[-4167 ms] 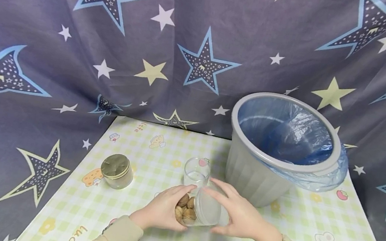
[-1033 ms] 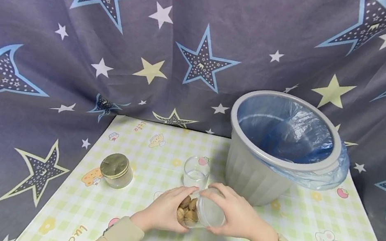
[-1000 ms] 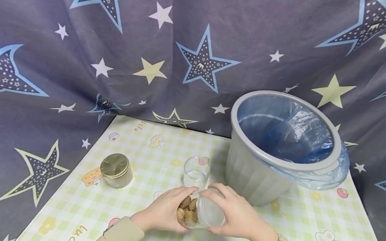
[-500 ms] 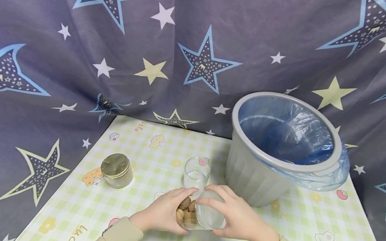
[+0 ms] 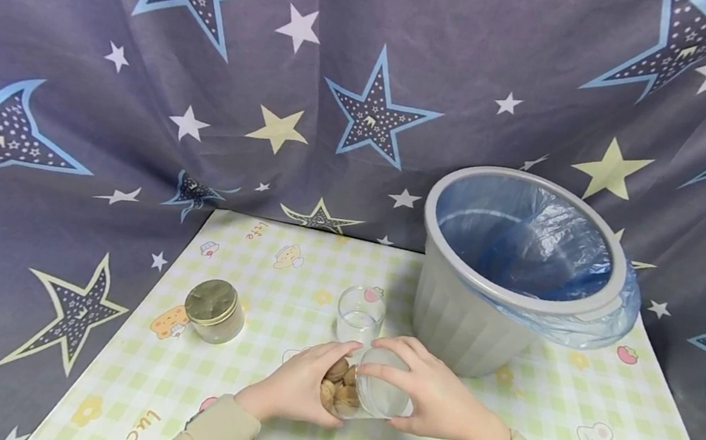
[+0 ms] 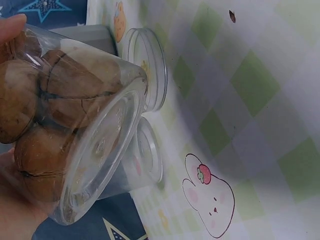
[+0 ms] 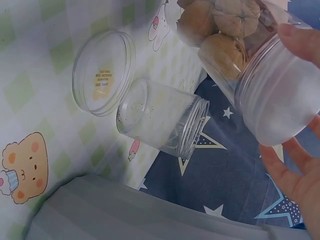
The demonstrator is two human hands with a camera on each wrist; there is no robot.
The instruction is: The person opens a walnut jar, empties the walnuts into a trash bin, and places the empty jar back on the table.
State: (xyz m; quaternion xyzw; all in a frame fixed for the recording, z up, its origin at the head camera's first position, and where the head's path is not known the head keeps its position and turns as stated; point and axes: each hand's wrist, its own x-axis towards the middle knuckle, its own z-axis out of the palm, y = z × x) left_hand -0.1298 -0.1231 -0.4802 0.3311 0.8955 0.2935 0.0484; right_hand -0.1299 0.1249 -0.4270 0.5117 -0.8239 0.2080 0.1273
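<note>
My left hand grips a clear plastic jar by its base end; several walnuts lie inside. The jar is held tilted above the table, its top turned toward the right. Across its top sits a frosted white lid, which my right hand holds by the rim between thumb and fingers. Beyond the hands stands an open, empty clear jar. Next to it a flat clear lid with small yellowish print lies on the table; the hands mostly hide it in the head view.
A grey bin with a blue bag liner stands at the back right, close to my right hand. At left is a small jar with a gold lid. A checked cloth covers the table; a starry curtain hangs behind.
Since the oldest frame, my right hand has moved slightly left and its fingers have shifted on the frosted lid, whose flat top now shows more. The walnut jar stays nearly in place.
</note>
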